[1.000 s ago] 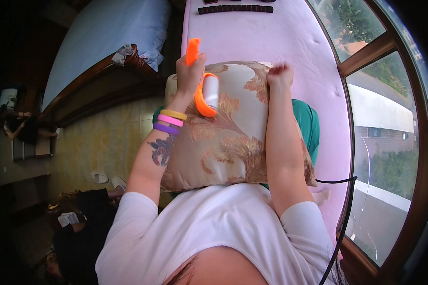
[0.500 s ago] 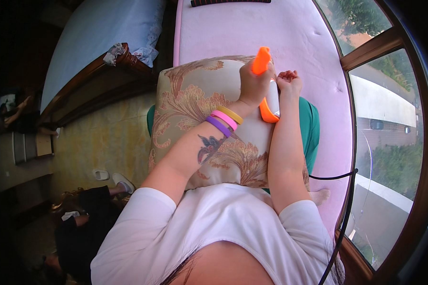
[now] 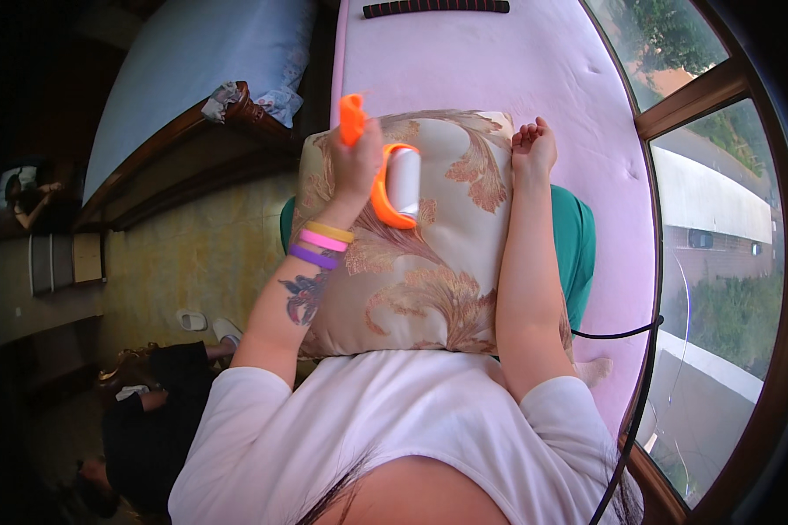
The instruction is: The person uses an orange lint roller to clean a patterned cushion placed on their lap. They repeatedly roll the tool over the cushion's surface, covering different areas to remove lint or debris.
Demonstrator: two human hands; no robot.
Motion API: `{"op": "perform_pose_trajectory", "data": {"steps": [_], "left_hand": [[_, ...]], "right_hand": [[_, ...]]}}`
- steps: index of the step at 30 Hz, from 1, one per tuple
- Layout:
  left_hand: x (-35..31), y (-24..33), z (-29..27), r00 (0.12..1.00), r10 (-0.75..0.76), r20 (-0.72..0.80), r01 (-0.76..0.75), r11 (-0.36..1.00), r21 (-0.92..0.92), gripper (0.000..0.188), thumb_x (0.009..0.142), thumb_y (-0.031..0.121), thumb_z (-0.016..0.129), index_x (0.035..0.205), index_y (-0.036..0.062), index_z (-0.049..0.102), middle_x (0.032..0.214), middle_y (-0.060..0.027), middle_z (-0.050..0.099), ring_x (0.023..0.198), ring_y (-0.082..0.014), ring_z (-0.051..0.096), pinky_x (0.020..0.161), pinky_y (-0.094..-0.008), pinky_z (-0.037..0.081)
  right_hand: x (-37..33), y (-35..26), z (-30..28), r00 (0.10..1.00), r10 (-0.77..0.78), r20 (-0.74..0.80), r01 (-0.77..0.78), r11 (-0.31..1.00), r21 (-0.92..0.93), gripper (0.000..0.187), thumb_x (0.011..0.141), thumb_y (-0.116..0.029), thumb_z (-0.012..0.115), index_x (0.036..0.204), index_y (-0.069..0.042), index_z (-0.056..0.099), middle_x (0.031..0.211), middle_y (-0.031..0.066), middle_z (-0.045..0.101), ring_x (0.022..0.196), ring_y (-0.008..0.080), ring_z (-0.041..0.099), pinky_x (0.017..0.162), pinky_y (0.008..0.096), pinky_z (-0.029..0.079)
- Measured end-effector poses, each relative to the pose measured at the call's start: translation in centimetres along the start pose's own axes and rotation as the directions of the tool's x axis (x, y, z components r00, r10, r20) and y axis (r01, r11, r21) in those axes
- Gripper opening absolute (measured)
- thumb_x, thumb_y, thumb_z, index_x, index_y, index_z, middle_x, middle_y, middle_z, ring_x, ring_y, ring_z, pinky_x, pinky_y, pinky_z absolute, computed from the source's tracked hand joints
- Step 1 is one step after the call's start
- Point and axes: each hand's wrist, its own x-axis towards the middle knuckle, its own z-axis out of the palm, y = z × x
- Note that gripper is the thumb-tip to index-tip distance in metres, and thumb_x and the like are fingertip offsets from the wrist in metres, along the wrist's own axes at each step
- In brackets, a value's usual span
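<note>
My left hand (image 3: pixel 356 166) is closed round the orange handle of a lint roller (image 3: pixel 403 184). The handle's end sticks up past my fist, and the white roll in its orange frame lies to the right of it, over a patterned cushion (image 3: pixel 451 236) on my lap. Yellow, pink and purple bands circle my left wrist. At the cushion's right edge my right hand (image 3: pixel 534 149) rests palm up, its fingers curled in, nothing seen in them. My right forearm lies along that same edge.
A pink padded surface (image 3: pixel 473 61) extends ahead and right, with a black ribbed bar (image 3: pixel 436 8) at its far end. A window (image 3: pixel 718 227) and a black cable (image 3: pixel 643 376) are to the right. On the left are a wood-framed bed (image 3: pixel 206 70) and a person in dark clothes (image 3: pixel 149 437).
My left hand has swung left across the cushion with the lint roller, away from my right hand. The right hand stays at the cushion's edge.
</note>
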Motion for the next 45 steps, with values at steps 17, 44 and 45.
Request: {"op": "perform_pose_trajectory", "data": {"steps": [17,44,45], "left_hand": [[-0.8,2.5,-11.9,0.998,-0.046,-0.047,0.045,0.998,-0.037,0.021,0.090,0.013,0.044,0.070,0.0103,0.038,0.047,0.0034,0.031,0.035,-0.0055,0.028,0.035,-0.0207,0.024],[7.9,-2.0,-5.9,0.958,0.058,0.279,-0.242,0.684,0.688,0.021,0.078,0.016,0.063,0.072,-0.0024,0.055,0.057,-0.0039,0.050,0.054,-0.0077,0.044,0.052,-0.0271,0.039],[8.3,-2.1,-5.5,0.964,0.058,0.259,-0.224,0.701,0.677,0.023,0.078,0.017,0.063,0.070,-0.0023,0.054,0.056,-0.0025,0.048,0.053,-0.0073,0.043,0.051,-0.0270,0.038]], "right_hand": [[-0.2,0.3,0.4,0.999,-0.011,0.052,0.013,0.999,-0.038,0.026,0.080,-0.006,0.042,0.105,0.000,0.050,0.070,0.0025,0.048,0.061,0.0135,0.049,0.050,0.0250,0.040],[-0.8,-0.1,0.9,0.995,0.102,0.017,-0.104,0.981,0.161,0.027,0.081,-0.006,0.042,0.107,-0.004,0.048,0.070,0.0008,0.047,0.063,0.0128,0.048,0.055,0.0250,0.039],[-0.9,0.0,1.0,0.994,0.104,0.014,-0.105,0.981,0.160,0.027,0.081,-0.006,0.042,0.107,-0.004,0.048,0.070,0.0007,0.047,0.063,0.0128,0.048,0.055,0.0250,0.039]]}}
